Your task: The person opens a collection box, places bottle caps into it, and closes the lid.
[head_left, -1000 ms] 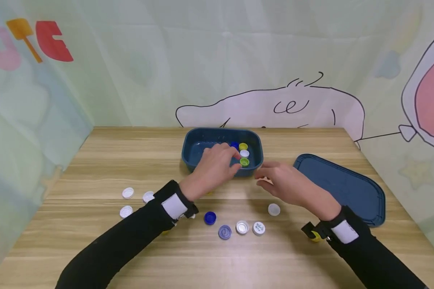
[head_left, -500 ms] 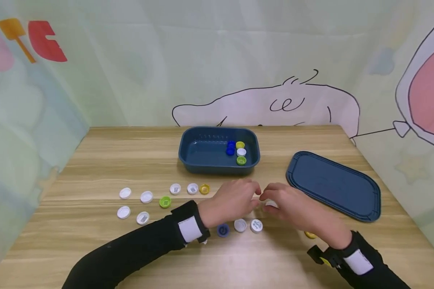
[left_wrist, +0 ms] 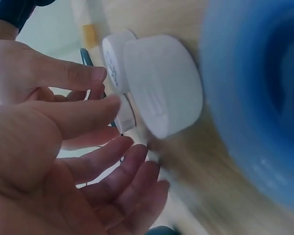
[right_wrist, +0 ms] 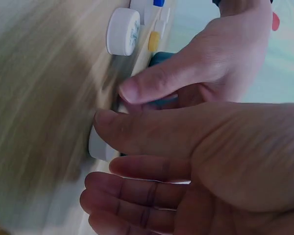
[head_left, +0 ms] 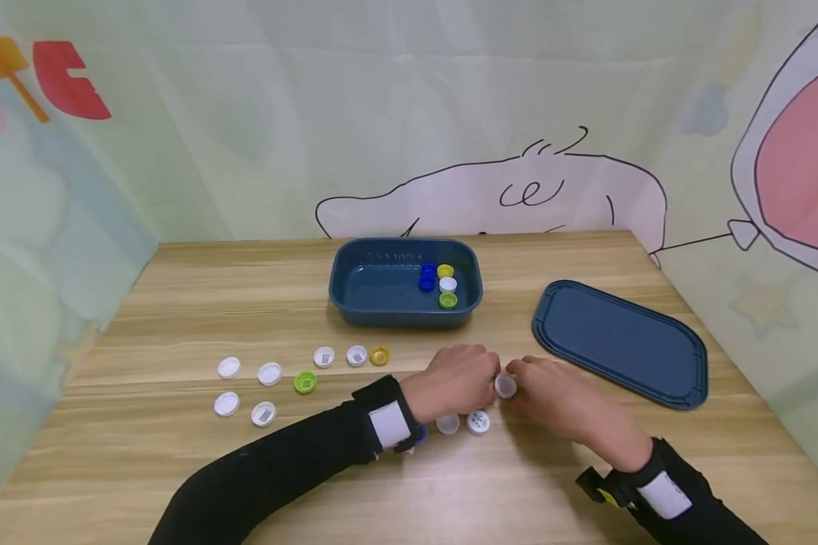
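Wood-grain bench [head_left: 109, 469], patterned backdrop [head_left: 409, 98] behind. At left, four white caps [head_left: 269, 374] spread apart, then a green cap [head_left: 305, 382], a pair of white caps [head_left: 357, 356], and a yellow cap [head_left: 379, 356] just beside the pair's right one. Behind these, a blue tub [head_left: 402, 312] with five caps in its right end: two blue close together [head_left: 427, 283], then a yellow [head_left: 445, 270], white [head_left: 448, 284] and green one [head_left: 448, 301] in a row, green nearest the person.

A blue cap [head_left: 420, 434] shows partly, rest hidden by the left wrist. Left hand [head_left: 453, 382]: fingers loosely bent, nothing in them, thumb apart. On its near side, a plain white cap [head_left: 448, 424], then a printed white cap [head_left: 479, 422].

Between both hands, right of the left one: a loose white cap [head_left: 505, 386]. Right hand [head_left: 552, 397] has thumb and index finger about this cap; can't tell whether it pinches it, or whether the cap is lifted. Far right, a blue lid [head_left: 620, 344] flat on the bench, apart from the tub.
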Demonstrator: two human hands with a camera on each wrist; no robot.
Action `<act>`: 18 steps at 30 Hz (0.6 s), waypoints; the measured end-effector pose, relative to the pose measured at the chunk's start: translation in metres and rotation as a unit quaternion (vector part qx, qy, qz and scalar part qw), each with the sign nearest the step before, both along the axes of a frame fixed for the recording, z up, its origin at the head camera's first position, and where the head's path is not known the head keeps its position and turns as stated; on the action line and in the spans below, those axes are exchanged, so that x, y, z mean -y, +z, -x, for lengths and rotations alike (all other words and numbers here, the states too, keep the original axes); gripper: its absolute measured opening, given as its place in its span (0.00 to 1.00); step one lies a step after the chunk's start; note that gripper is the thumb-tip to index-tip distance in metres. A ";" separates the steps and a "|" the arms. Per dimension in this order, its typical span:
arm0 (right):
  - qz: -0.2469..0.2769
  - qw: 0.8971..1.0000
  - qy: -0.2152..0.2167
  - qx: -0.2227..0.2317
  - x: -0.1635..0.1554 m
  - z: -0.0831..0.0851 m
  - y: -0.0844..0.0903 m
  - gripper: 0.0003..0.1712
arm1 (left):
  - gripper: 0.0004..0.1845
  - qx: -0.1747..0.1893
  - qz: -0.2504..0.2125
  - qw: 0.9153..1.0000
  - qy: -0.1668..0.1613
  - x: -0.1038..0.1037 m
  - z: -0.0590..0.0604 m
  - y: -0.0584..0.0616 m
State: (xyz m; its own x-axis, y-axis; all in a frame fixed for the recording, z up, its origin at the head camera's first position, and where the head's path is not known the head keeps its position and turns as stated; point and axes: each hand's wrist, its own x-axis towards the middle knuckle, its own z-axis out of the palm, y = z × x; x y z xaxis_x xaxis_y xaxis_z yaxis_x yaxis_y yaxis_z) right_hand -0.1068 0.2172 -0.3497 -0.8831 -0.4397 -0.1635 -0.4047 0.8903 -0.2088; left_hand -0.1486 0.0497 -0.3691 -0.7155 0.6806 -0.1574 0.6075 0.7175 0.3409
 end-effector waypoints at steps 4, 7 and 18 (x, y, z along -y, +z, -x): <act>-0.004 1.000 -0.013 0.005 0.003 0.001 -0.003 0.08 | 0.09 0.004 0.005 1.000 0.003 -0.003 0.002 -0.003; -0.004 1.000 -0.018 0.004 0.004 0.002 -0.005 0.08 | 0.09 0.001 0.002 1.000 0.004 -0.005 0.003 -0.003; 0.018 0.999 -0.021 -0.031 0.012 0.005 -0.009 0.08 | 0.08 0.015 -0.037 0.999 0.032 -0.004 0.005 -0.005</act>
State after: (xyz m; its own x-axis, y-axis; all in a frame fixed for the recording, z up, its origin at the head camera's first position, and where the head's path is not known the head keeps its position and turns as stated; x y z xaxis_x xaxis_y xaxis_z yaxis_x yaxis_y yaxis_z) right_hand -0.1117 0.2057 -0.3586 -0.9085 -0.4073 -0.0935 -0.3807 0.8990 -0.2166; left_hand -0.1536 0.0533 -0.3739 -0.7537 0.6442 -0.1303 0.5498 0.7266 0.4121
